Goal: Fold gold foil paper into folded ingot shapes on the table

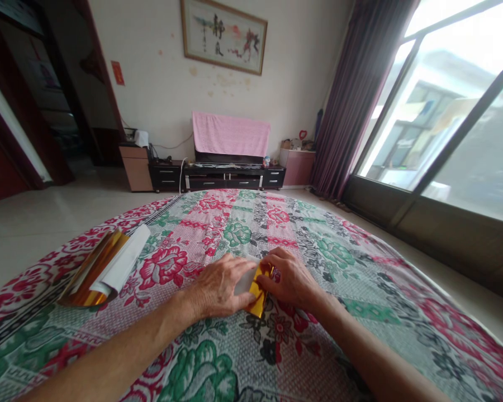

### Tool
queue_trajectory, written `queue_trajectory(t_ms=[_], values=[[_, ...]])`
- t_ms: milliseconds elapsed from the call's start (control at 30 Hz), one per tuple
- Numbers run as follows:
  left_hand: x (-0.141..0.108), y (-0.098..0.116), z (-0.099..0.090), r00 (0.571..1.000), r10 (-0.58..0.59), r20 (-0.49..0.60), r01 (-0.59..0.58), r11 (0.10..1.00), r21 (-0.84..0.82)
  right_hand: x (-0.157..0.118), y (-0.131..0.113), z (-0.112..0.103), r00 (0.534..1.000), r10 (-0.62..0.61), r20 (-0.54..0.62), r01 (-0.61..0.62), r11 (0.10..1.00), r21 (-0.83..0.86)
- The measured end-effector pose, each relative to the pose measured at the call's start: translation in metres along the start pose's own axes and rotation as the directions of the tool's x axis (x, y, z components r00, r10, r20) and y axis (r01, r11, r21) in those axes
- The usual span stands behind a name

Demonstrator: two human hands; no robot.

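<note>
A small sheet of gold foil paper (257,298), with a pale white side (243,282), lies on the flowered tablecloth in front of me, partly folded over. My left hand (224,285) holds its left side, the thumb on the gold part and the fingers over the white part. On the right edge, my right hand (287,279) pinches the gold fold between thumb and curled fingers. Both hands hide part of the sheet. Further left rests a loose, curled stack of gold and white paper sheets (104,271), apart from my hands.
The round table wears a red, green and grey flowered tablecloth (335,251). Beyond it stand a low black cabinet (209,183) and a screen under a pink cloth (230,134). A purple curtain (343,95) and a large window (452,123) are at the right.
</note>
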State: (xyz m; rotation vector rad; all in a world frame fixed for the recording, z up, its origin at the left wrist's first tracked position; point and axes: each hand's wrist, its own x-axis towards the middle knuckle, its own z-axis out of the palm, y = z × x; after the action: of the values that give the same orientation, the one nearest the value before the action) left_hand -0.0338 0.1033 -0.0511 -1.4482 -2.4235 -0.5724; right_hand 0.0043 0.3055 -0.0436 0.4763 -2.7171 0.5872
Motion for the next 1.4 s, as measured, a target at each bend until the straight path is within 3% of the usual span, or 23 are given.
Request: queue_trajectory(t_ms=[367,1067,1400], values=[[0.003,0.008,-0.009,0.997,0.039,0.071,-0.043,0.998,0.054,0.001,0.0,0.0,1.0,0.007,0.004,-0.007,1.0,-0.017],[0.0,0.013,-0.009,0.998,0.049,0.038,-0.052,0.995,0.086,-0.004,0.006,-0.002,0.998,-0.059,-0.004,0.058,0.998,-0.029],[0.0,0.018,-0.003,0.96,0.274,0.066,-0.275,0.961,0.014,-0.005,0.009,0.002,0.997,-0.062,-0.037,0.061,0.997,-0.04]])
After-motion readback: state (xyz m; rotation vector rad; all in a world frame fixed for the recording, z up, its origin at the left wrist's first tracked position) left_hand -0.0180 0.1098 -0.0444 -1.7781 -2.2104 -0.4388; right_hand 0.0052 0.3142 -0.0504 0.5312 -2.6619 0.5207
